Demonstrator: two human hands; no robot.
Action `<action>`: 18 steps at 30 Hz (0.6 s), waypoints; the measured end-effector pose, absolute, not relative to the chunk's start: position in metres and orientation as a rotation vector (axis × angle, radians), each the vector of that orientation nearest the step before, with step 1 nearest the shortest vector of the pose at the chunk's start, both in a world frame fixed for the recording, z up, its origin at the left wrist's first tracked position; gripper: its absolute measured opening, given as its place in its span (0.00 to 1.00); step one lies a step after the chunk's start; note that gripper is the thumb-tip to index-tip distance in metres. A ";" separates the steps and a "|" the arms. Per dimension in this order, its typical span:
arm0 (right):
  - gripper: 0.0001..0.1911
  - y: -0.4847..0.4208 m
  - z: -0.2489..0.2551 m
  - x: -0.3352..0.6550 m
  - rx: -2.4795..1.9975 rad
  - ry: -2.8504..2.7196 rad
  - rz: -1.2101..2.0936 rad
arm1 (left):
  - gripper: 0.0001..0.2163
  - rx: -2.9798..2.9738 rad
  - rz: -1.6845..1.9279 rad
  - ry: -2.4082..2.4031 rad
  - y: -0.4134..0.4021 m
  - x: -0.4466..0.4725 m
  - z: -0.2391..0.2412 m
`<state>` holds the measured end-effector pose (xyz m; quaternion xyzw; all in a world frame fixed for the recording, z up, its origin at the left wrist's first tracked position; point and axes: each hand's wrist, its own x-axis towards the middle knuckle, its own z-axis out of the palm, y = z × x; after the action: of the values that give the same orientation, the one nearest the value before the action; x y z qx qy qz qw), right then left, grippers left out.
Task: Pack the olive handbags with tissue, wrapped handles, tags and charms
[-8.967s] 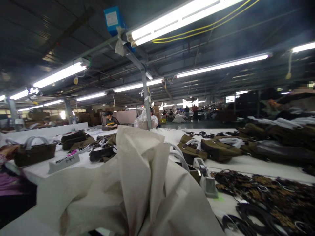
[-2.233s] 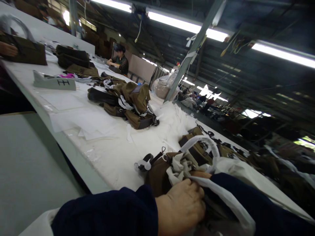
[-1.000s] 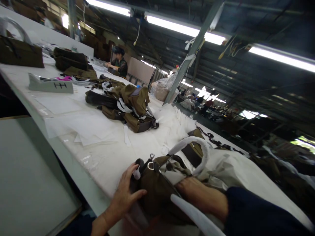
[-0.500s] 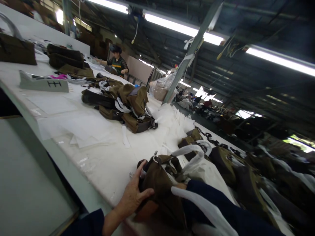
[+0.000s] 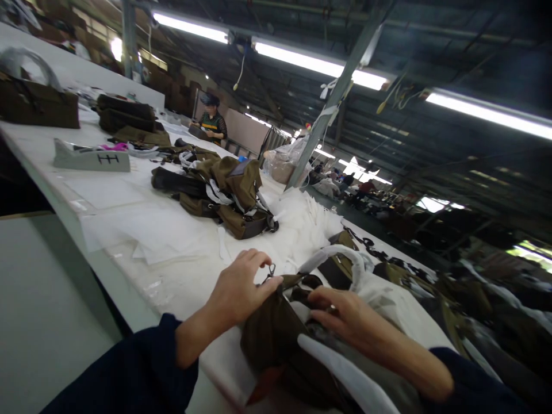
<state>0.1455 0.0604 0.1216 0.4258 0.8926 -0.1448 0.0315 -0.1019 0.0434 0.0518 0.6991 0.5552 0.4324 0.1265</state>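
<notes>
A dark olive-brown handbag (image 5: 276,333) lies at the table's near edge, its handles wrapped in white material. My left hand (image 5: 241,287) is curled at the far corner of the bag, thumb on its top edge, beside a small metal clasp (image 5: 271,269). My right hand (image 5: 345,313) reaches over the bag's opening with fingers bent inward. What lies between those fingers is too dark to make out. One wrapped handle (image 5: 336,253) arches up behind my right hand; another (image 5: 345,368) runs across the front of the bag.
On the white table (image 5: 202,282) lie a heap of olive bags (image 5: 233,184), white sheets (image 5: 116,224) and a pile of white wrapping (image 5: 302,218). A grey holder (image 5: 90,158) stands at the left. More bags (image 5: 431,299) line the right side. A co-worker (image 5: 211,123) is at the far end.
My left hand has moved up from the bag's side to its top corner by the clasp. My right hand, hidden before inside the bag, has come out to the opening.
</notes>
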 end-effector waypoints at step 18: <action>0.16 0.118 0.005 0.141 0.755 2.935 -0.542 | 0.10 1.989 0.952 1.080 0.101 -0.079 0.049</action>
<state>0.1407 0.1179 0.0053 0.2452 0.9529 -0.1758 0.0317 -0.0793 0.1012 0.0490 0.7628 0.4142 0.3652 0.3363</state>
